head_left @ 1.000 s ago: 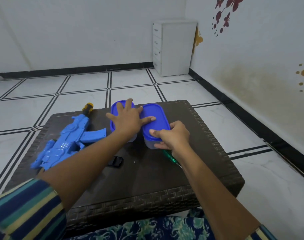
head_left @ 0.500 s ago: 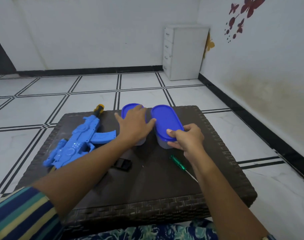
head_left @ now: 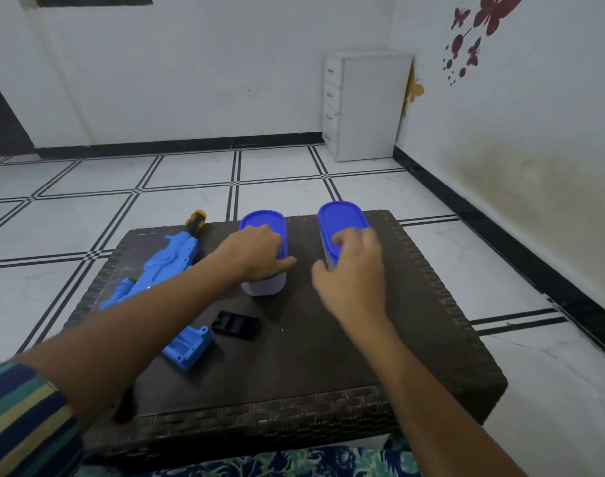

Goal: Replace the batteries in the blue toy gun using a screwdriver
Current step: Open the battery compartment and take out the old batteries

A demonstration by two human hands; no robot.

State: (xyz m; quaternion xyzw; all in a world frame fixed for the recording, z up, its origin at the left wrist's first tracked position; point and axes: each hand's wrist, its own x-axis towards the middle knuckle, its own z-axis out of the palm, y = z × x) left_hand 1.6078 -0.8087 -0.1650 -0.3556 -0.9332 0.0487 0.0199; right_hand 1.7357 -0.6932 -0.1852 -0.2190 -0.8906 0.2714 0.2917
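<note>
The blue toy gun (head_left: 170, 261) lies along the left side of the dark wicker table (head_left: 294, 413), its orange tip (head_left: 198, 218) pointing away. A black battery cover (head_left: 238, 325) lies loose beside the gun's grip. Two clear containers with blue lids stand at the far middle. My left hand (head_left: 256, 253) grips the near end of the left container (head_left: 263, 287). My right hand (head_left: 352, 273), blurred, curls over the near end of the right container (head_left: 340, 218). The screwdriver is hidden.
A white drawer cabinet (head_left: 366, 105) stands in the far right corner of the tiled floor. The right wall (head_left: 535, 166) runs close beside the table. Patterned fabric (head_left: 294, 463) shows below the table's front edge.
The two containers, touching before, now stand apart; the right one has shifted right. My left hand went from lying flat on its lid to gripping it. The screwdriver has gone behind my right arm.
</note>
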